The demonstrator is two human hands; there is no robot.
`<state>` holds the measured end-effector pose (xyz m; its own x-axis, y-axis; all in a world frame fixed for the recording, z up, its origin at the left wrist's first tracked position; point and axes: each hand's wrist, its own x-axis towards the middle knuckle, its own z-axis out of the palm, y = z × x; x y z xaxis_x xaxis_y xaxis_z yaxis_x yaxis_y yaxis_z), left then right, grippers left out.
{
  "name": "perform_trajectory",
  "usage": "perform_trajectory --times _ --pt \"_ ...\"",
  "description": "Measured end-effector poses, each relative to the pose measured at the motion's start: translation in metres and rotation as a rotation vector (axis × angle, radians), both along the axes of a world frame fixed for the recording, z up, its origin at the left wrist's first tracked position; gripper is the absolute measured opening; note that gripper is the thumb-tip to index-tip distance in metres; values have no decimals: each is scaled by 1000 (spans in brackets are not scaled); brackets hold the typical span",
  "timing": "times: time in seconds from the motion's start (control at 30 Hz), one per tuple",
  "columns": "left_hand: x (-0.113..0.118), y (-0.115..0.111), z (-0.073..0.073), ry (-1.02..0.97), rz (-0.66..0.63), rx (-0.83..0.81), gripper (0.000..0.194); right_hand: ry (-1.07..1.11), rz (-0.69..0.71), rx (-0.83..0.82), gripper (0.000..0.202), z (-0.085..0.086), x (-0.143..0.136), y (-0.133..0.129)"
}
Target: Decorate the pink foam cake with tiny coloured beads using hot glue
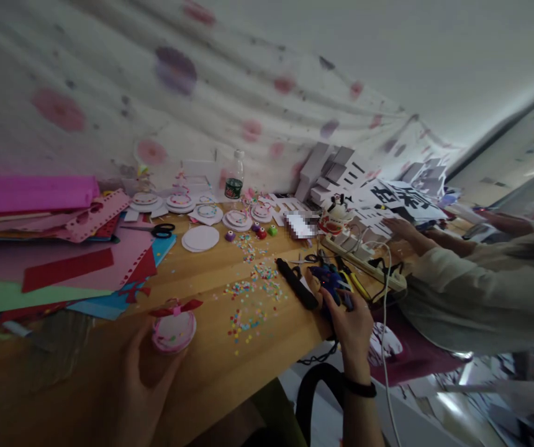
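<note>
My left hand (148,372) grips a small round white piece (172,331) with a pink beaded rim and a red bow on top, fingers at its sides. Over the table's right edge, my right hand (353,320) closes its fingers round a dark blue glue gun (325,280) with a small red light. Parts of the glue gun are hidden by the fingers. A black roll-like object (296,284) lies just left of it. Between my hands, colourful beads (251,320) are scattered on the wooden table (202,379).
Coloured sheets (71,267) and scissors (162,230) lie left. Behind are white discs (200,238), several beaded decorations (181,198) and a bottle (234,180). Right are pliers (355,282), a power strip (364,261), a hanging white cable (390,397) and a co-worker's arm (416,239).
</note>
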<state>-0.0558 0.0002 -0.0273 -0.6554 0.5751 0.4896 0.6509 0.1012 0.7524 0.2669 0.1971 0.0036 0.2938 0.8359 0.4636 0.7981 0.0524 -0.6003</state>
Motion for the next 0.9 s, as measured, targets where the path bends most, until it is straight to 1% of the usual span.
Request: perform_trajectory --times 0.07,0.17,0.27,0.33,0.37,0.43,0.5,0.6,0.63,0.7,0.77,0.83,0.9 --pt "-1 -1 3 65 -36 -8 54 4 -1 -55 78 -3 -2 5" --pt "-4 -5 -3 76 -39 -72 59 18 53 -106 64 -3 -4 12" --pt "-5 -9 -12 -35 1 -150 64 61 77 -112 51 -1 -5 14" --pt "-5 -13 -17 -146 36 -182 68 98 70 -100 48 3 -6 10" --pt "-5 -14 -19 -197 38 -192 69 130 75 -86 48 6 -7 6" --pt "-4 -15 -22 -262 17 -190 68 260 131 -49 45 14 -13 -7" --pt "-3 -15 -23 -277 -13 -167 64 495 234 -9 35 24 -24 -24" --pt "-2 -15 -21 -224 -7 -117 59 747 381 -46 22 35 -51 -54" --pt "-2 -15 -19 -200 -4 -103 56 781 446 -115 22 37 -61 -64" --pt "-2 -15 -15 -148 -11 -70 50 793 544 -264 29 35 -79 -82" --pt "-2 -15 -10 -98 -38 -30 44 745 588 -374 34 27 -93 -95" --pt "-1 -16 -6 -84 -45 -3 38 690 637 -437 36 17 -103 -102" --pt "1 -16 -2 -138 -37 1 34 645 702 -450 38 10 -112 -106"
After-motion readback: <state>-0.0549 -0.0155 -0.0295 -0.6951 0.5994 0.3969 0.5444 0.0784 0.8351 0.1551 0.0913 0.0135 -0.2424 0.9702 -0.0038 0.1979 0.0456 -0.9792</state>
